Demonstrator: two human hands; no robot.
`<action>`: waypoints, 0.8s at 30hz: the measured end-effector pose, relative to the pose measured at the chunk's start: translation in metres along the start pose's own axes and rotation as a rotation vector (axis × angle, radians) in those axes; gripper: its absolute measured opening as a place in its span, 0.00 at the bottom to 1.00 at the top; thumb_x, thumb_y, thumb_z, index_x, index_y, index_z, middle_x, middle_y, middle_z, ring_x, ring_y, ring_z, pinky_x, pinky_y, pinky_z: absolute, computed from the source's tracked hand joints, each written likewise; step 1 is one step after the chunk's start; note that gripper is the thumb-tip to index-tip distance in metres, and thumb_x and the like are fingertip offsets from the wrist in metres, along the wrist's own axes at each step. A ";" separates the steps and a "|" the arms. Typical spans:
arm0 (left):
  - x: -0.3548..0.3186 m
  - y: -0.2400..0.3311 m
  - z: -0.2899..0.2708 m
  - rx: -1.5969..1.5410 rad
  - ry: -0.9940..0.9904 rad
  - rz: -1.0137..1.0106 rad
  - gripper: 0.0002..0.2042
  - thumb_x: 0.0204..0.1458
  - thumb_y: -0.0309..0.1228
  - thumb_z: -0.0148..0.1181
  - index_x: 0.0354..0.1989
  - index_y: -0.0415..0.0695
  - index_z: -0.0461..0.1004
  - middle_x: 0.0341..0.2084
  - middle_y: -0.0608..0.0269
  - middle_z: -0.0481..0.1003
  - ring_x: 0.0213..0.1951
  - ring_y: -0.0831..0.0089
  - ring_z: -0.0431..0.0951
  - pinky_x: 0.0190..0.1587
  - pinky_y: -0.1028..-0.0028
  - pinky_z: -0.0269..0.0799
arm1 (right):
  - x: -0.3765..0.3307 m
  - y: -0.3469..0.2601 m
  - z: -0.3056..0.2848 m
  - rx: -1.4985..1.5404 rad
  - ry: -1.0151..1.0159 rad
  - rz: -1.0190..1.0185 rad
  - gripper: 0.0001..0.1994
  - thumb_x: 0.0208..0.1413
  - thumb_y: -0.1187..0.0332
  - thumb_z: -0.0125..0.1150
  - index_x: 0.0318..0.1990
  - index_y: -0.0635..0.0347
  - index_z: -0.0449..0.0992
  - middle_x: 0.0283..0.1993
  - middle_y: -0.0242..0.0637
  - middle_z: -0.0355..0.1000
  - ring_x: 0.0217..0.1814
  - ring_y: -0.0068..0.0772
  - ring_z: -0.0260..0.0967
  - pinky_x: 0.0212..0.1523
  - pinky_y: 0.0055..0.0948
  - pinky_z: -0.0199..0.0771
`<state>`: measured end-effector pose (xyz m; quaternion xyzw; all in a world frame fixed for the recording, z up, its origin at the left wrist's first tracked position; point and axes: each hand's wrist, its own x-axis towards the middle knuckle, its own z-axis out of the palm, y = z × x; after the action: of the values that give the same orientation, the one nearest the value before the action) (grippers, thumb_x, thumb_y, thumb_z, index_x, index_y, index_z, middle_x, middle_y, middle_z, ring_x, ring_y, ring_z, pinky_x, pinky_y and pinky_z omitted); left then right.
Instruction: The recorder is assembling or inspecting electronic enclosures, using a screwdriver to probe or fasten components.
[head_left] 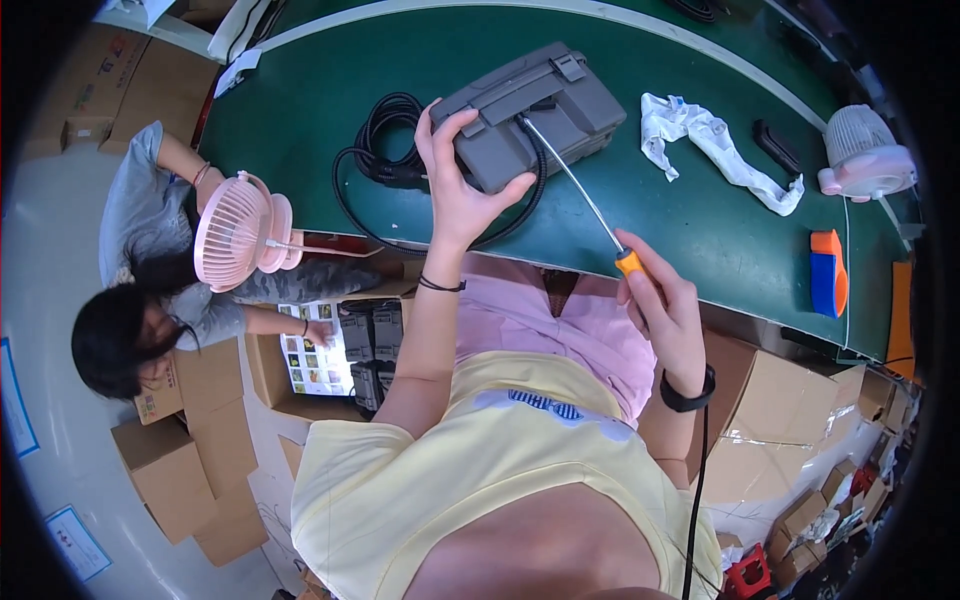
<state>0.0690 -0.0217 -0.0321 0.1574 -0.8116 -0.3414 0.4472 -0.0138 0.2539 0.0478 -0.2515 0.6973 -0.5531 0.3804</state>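
On the green table [640,210] a grey plastic case [590,105] lies tilted, with a latch on its far edge. My left hand [458,185] grips the near left side of the case, thumb and fingers spread around it. In my right hand [665,305] is a screwdriver [580,190] with an orange-yellow handle and a long metal shaft. Its tip reaches the recess in the face of the case; exactly what it touches there is too small to tell. A black corrugated cable [400,125] lies coiled left of the case and loops past my left wrist.
Right on the table lie a crumpled white bag [715,145], a black piece [776,146], an orange-blue tape roll [828,275] and a white fan [865,150]. A pink fan [240,230] stands at the left edge. A co-worker [150,290] reaches into a carton [265,365] of grey cases.
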 end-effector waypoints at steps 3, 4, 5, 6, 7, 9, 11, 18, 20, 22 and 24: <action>-0.001 0.003 0.000 0.018 0.007 -0.013 0.45 0.29 0.40 0.82 0.61 0.53 0.63 0.64 0.43 0.52 0.66 0.45 0.58 0.64 0.54 0.62 | -0.009 -0.006 0.008 -0.325 0.148 -0.229 0.19 0.64 0.73 0.55 0.62 0.59 0.72 0.29 0.38 0.75 0.25 0.27 0.71 0.27 0.28 0.70; -0.001 0.002 0.000 0.015 0.006 -0.021 0.45 0.29 0.40 0.82 0.61 0.53 0.63 0.64 0.43 0.52 0.66 0.45 0.57 0.64 0.54 0.62 | -0.008 -0.006 0.011 -0.325 0.148 -0.228 0.19 0.64 0.73 0.55 0.62 0.59 0.72 0.29 0.38 0.75 0.25 0.27 0.71 0.27 0.28 0.70; -0.001 0.002 0.001 0.012 0.005 -0.030 0.45 0.29 0.39 0.81 0.61 0.53 0.63 0.64 0.43 0.52 0.67 0.45 0.56 0.64 0.54 0.62 | -0.008 -0.006 0.014 -0.465 0.208 -0.350 0.19 0.63 0.74 0.56 0.61 0.58 0.73 0.31 0.42 0.76 0.26 0.34 0.73 0.29 0.31 0.72; -0.001 0.003 0.002 0.011 0.003 -0.031 0.45 0.29 0.39 0.81 0.61 0.53 0.63 0.64 0.43 0.52 0.67 0.45 0.56 0.64 0.54 0.62 | -0.007 -0.006 0.017 -0.605 0.267 -0.471 0.19 0.61 0.75 0.57 0.61 0.58 0.73 0.32 0.46 0.76 0.28 0.42 0.75 0.30 0.35 0.74; -0.001 0.004 0.002 0.020 0.011 -0.039 0.45 0.29 0.39 0.81 0.61 0.53 0.63 0.64 0.43 0.52 0.67 0.45 0.55 0.65 0.54 0.61 | -0.007 -0.007 0.019 -0.661 0.270 -0.458 0.20 0.60 0.75 0.58 0.60 0.55 0.74 0.33 0.47 0.77 0.29 0.47 0.75 0.30 0.35 0.74; -0.001 0.006 0.001 0.031 0.020 -0.044 0.45 0.29 0.38 0.81 0.61 0.53 0.63 0.64 0.43 0.52 0.67 0.45 0.55 0.65 0.54 0.61 | -0.007 -0.008 0.025 -0.698 0.287 -0.447 0.19 0.60 0.74 0.59 0.60 0.54 0.74 0.32 0.45 0.76 0.27 0.45 0.74 0.29 0.36 0.73; -0.001 0.006 0.002 0.039 0.024 -0.040 0.44 0.29 0.38 0.81 0.61 0.53 0.63 0.63 0.43 0.52 0.67 0.45 0.54 0.65 0.54 0.59 | -0.005 -0.007 0.030 -0.739 0.304 -0.433 0.19 0.60 0.73 0.59 0.60 0.53 0.75 0.31 0.42 0.76 0.26 0.44 0.73 0.29 0.36 0.73; -0.002 0.007 0.003 0.029 0.030 -0.045 0.44 0.30 0.38 0.81 0.61 0.53 0.63 0.63 0.43 0.52 0.67 0.45 0.54 0.66 0.54 0.58 | -0.004 -0.010 0.044 -1.010 0.383 -0.466 0.22 0.58 0.72 0.62 0.61 0.51 0.73 0.27 0.36 0.70 0.20 0.35 0.69 0.21 0.32 0.69; -0.003 0.008 0.004 0.042 0.047 -0.051 0.44 0.30 0.37 0.81 0.60 0.52 0.63 0.63 0.43 0.52 0.67 0.45 0.54 0.66 0.54 0.58 | -0.005 -0.011 0.049 -1.077 0.413 -0.500 0.22 0.57 0.72 0.63 0.61 0.52 0.73 0.28 0.34 0.70 0.19 0.32 0.69 0.19 0.29 0.68; -0.004 0.010 0.006 0.036 0.060 -0.051 0.44 0.29 0.37 0.81 0.60 0.52 0.63 0.63 0.42 0.52 0.67 0.44 0.54 0.66 0.54 0.58 | -0.005 -0.013 0.052 -1.103 0.419 -0.500 0.23 0.57 0.72 0.63 0.61 0.52 0.73 0.28 0.34 0.70 0.19 0.31 0.69 0.19 0.29 0.68; -0.004 0.010 0.006 0.031 0.072 -0.053 0.44 0.29 0.36 0.81 0.60 0.52 0.63 0.63 0.42 0.52 0.67 0.44 0.53 0.66 0.54 0.58 | -0.004 -0.013 0.053 -1.129 0.425 -0.500 0.23 0.56 0.73 0.64 0.61 0.52 0.73 0.28 0.33 0.70 0.20 0.31 0.69 0.18 0.28 0.68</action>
<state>0.0672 -0.0096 -0.0295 0.1980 -0.7957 -0.3344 0.4646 0.0308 0.2225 0.0563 -0.4522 0.8611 -0.2113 -0.0965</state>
